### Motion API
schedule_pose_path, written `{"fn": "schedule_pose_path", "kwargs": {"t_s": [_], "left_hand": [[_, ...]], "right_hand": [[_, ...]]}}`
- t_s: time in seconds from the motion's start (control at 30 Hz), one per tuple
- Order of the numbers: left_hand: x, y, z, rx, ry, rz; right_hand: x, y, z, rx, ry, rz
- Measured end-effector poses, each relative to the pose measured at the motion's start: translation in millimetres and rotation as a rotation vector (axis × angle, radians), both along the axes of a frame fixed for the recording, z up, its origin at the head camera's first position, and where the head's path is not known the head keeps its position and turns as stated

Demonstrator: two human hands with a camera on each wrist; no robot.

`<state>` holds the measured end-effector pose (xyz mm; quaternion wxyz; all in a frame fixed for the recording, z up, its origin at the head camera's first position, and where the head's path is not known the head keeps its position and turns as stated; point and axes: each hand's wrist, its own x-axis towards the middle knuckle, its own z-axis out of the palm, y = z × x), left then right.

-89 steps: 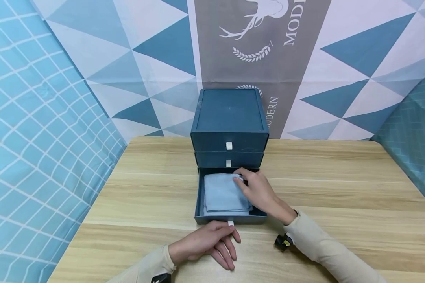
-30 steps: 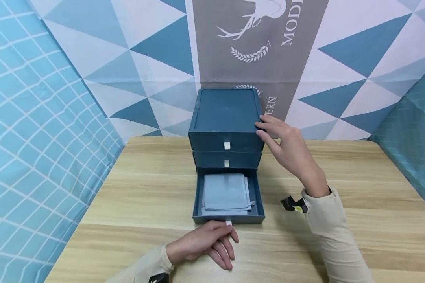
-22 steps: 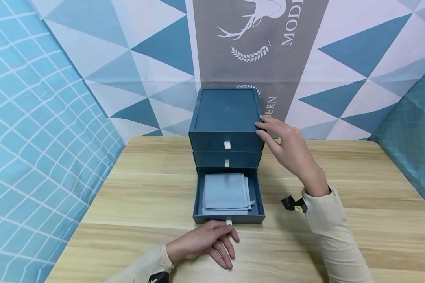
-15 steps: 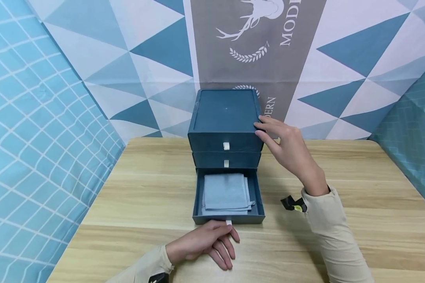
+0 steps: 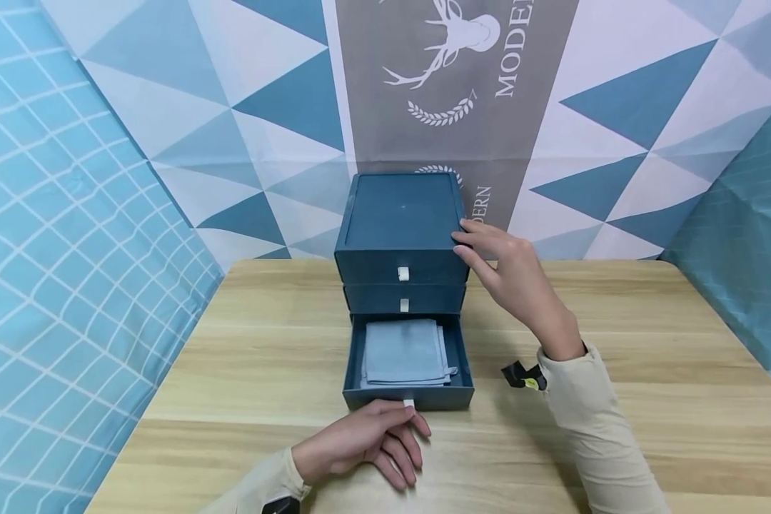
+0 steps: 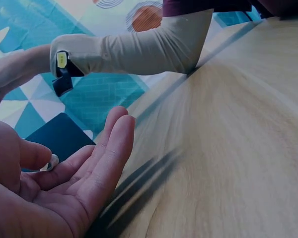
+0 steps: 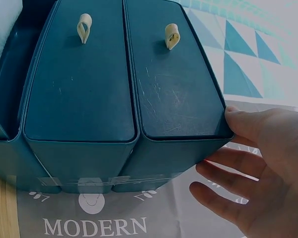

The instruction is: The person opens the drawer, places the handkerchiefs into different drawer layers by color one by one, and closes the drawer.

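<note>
A dark blue three-tier drawer cabinet (image 5: 403, 214) stands at the middle of the table. Its bottom drawer (image 5: 373, 397) is pulled out, with a folded light blue cloth (image 5: 403, 350) lying inside. At the drawer front, my left hand (image 5: 363, 439) pinches the white pull tab (image 6: 52, 162) between thumb and index finger; the other fingers stretch loosely below. My right hand (image 5: 510, 275) touches the cabinet's upper right edge with fairly straight fingers. The right wrist view shows its thumb at the front corner and its fingers along the side.
The upper two drawers are closed, each with a pale loop tab (image 7: 172, 36). Behind the cabinet hangs a patterned backdrop (image 5: 283, 121), and a blue gridded cloth (image 5: 71, 285) covers the left side. The wooden table (image 5: 244, 371) spreads around the cabinet.
Three seconds ago my right hand was at the cloth in the drawer; it has since moved up to the cabinet's edge. My left hand stays at the tab. The head view has shifted slightly.
</note>
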<state>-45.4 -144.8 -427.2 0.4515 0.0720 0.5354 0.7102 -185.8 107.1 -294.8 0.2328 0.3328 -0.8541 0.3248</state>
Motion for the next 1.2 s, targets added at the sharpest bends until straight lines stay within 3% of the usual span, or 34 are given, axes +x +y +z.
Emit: {"fn": "schedule_pose_path", "kwargs": {"t_s": [0.57, 0.9, 1.2], "left_hand": [[-8.1, -4.9, -8.7, -0.008, -0.011, 0.024], [-21.3, 0.3, -4.9, -0.024, 0.024, 0.056], [-35.1, -0.6, -4.1, -0.061, 0.049, 0.087]], "right_hand": [[-0.6, -3.8, -5.5, -0.002, -0.016, 0.009], [-2.9, -1.8, -2.2, -0.010, 0.018, 0.018], [-1.8, -0.8, -2.1, -0.011, -0.004, 0.004]]}}
